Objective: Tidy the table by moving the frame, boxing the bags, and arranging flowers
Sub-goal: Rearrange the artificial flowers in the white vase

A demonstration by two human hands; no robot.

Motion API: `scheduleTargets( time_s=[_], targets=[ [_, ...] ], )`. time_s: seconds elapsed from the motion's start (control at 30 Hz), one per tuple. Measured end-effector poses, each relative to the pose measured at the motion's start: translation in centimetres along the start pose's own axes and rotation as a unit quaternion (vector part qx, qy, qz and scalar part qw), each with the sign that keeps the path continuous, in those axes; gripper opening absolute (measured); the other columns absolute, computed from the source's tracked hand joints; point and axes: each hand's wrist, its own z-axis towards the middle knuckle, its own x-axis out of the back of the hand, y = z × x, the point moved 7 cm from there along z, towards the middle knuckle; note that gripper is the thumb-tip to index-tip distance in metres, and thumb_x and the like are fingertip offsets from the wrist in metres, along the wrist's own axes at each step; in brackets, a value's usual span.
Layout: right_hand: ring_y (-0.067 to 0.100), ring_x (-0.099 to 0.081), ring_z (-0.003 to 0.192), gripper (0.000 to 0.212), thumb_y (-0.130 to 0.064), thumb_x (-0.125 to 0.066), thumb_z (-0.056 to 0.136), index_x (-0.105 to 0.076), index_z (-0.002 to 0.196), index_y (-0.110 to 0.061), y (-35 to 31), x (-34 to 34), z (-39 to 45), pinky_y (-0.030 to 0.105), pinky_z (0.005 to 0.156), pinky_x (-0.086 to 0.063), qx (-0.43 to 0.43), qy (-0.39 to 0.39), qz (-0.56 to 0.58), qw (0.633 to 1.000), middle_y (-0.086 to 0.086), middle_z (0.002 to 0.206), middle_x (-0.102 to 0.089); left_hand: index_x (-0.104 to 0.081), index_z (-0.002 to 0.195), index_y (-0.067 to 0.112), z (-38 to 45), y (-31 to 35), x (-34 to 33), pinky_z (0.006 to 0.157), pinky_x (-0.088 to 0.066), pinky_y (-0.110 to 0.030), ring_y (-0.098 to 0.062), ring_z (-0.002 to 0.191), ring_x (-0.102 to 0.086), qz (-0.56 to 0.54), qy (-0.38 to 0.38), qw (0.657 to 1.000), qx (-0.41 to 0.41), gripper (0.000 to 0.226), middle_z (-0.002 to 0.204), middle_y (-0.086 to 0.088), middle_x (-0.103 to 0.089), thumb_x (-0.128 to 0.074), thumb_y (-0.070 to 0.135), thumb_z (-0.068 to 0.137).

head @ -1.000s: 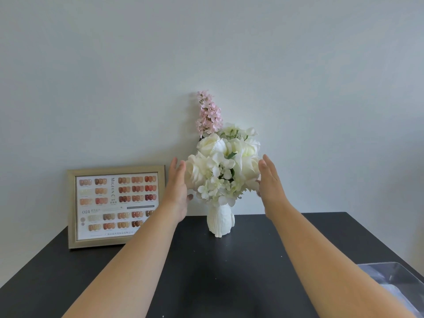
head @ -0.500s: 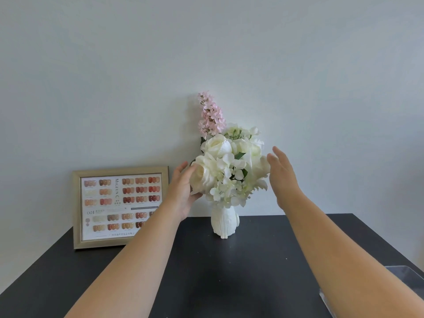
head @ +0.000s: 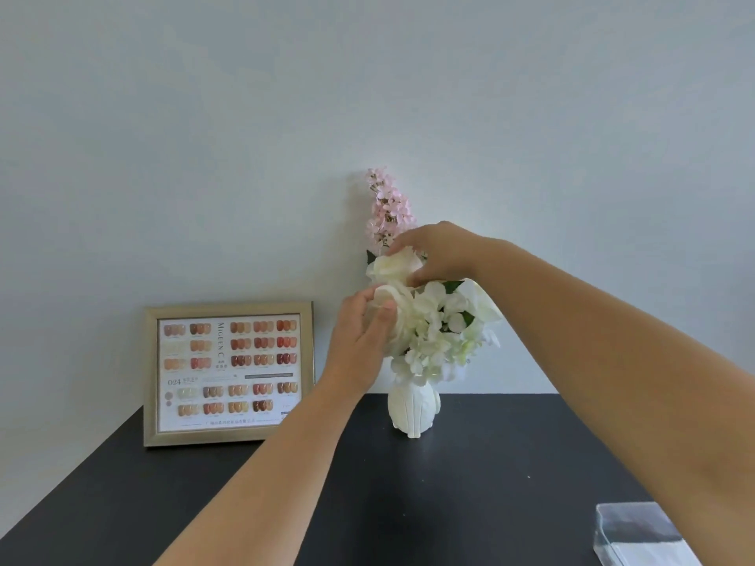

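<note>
A small white ribbed vase (head: 413, 410) stands on the black table (head: 470, 504) against the wall, holding white flowers (head: 439, 332) and a tall pink flower spike (head: 388, 208). My right hand (head: 441, 253) reaches over from the right and pinches the top white bloom (head: 392, 267). My left hand (head: 361, 341) holds a white bloom on the bouquet's left side, thumb pressed on its petals. A gold picture frame (head: 228, 375) with a nail-colour chart leans upright against the wall, left of the vase.
A clear plastic box (head: 641, 533) sits at the table's front right corner, with something white inside. The pale wall runs directly behind the vase and frame. The table's left edge slants toward the lower left.
Both hands were open beside the bouquet. The right hand has risen and crossed over to grip the top bloom; the left has closed on a left-side bloom. The box now shows more at lower right.
</note>
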Motion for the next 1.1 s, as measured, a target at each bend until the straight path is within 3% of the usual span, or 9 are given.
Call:
scheduleTargets(
  time_s=[0.07,0.17,0.33,0.47,0.57,0.7,0.83,0.97,1.1],
  targets=[
    [0.021,-0.06,0.089,0.044,-0.028,-0.082,0.07,-0.065,0.11,-0.036,0.0,0.1,0.4,0.036,0.074,-0.054,0.003,0.017,0.02,1.0,0.002,0.103,-0.058,-0.05,0.135,0.035,-0.3,-0.2,0.2,0.096,-0.044,-0.021,0.002,0.118,-0.051,0.047,0.003,0.999,-0.013,0.047,0.127,0.02,-0.051,-0.048,0.055,0.093],
    [0.013,-0.054,0.07,0.028,-0.027,-0.081,0.069,-0.071,0.095,-0.027,-0.1,0.6,0.5,0.026,0.056,-0.043,0.011,0.056,0.016,0.998,-0.005,0.075,-0.055,-0.039,0.144,0.034,-0.8,0.6,0.2,0.095,-0.031,-0.004,0.009,0.126,-0.04,0.126,0.001,0.989,-0.076,0.059,0.134,0.024,-0.043,-0.053,0.059,0.092],
    [0.016,-0.053,0.082,0.015,-0.035,-0.076,0.074,-0.07,0.085,-0.026,-0.9,2.2,0.9,0.036,0.085,-0.031,0.001,0.125,-0.034,0.992,-0.014,0.067,-0.053,-0.054,0.137,0.021,-1.6,1.3,-0.4,0.088,-0.028,0.004,0.014,0.11,-0.043,0.251,0.019,0.953,-0.17,0.047,0.142,0.004,-0.045,-0.065,0.018,0.092],
    [0.012,-0.054,0.079,0.007,-0.035,-0.073,0.073,-0.068,0.076,-0.03,-2.8,4.5,1.3,0.037,0.081,-0.022,0.0,0.191,-0.025,0.981,-0.015,0.062,-0.055,-0.057,0.134,0.018,-1.8,1.7,-0.6,0.089,-0.031,0.001,0.003,0.106,-0.048,0.269,0.033,0.946,-0.179,0.046,0.14,0.003,-0.048,-0.067,0.011,0.089],
    [0.012,-0.057,0.082,0.007,-0.034,-0.073,0.074,-0.07,0.074,-0.027,-4.1,3.1,1.6,0.039,0.081,-0.024,-0.008,0.14,-0.068,0.988,-0.016,0.064,-0.059,-0.058,0.134,0.015,-1.8,2.1,-0.8,0.095,-0.033,-0.005,-0.006,0.119,-0.049,0.279,0.032,0.941,-0.187,0.047,0.138,0.001,-0.049,-0.067,0.008,0.088],
    [0.016,-0.061,0.09,0.017,-0.038,-0.072,0.077,-0.074,0.081,-0.021,-3.7,0.4,1.3,0.043,0.09,-0.028,-0.041,0.047,-0.097,0.993,-0.007,0.072,-0.065,-0.056,0.136,0.017,-1.7,2.2,-0.8,0.092,-0.042,-0.015,-0.013,0.117,-0.054,0.271,0.037,0.946,-0.172,0.05,0.138,0.001,-0.05,-0.067,0.009,0.089],
    [0.009,-0.06,0.075,0.042,-0.059,-0.06,0.079,-0.072,0.072,-0.019,-2.6,3.4,1.2,0.038,0.08,-0.037,-0.051,0.095,0.016,0.994,-0.006,0.07,-0.072,-0.049,0.143,0.022,-1.6,2.0,-0.7,0.099,-0.04,-0.021,-0.014,0.127,-0.047,0.27,0.028,0.949,-0.162,0.053,0.145,0.004,-0.043,-0.063,0.015,0.093],
    [0.013,-0.056,0.078,0.035,-0.042,-0.068,0.083,-0.066,0.108,-0.019,-0.4,7.4,2.1,0.023,0.06,-0.039,-0.059,0.228,0.114,0.965,-0.008,0.079,-0.057,-0.042,0.147,0.03,-1.6,1.7,-0.6,0.101,-0.041,-0.025,-0.014,0.132,-0.042,0.269,0.02,0.95,-0.158,0.056,0.149,0.004,-0.038,-0.062,0.02,0.095],
    [0.019,-0.053,0.095,0.062,-0.038,-0.077,0.074,-0.045,0.125,-0.021,1.1,4.6,3.9,0.028,0.065,-0.038,-0.109,0.119,0.173,0.972,-0.002,0.1,-0.053,-0.043,0.143,0.04,-1.8,1.7,-0.8,0.095,-0.05,-0.031,-0.019,0.124,-0.049,0.27,0.007,0.946,-0.177,0.058,0.15,0.004,-0.034,-0.064,0.017,0.094]
  ],
)
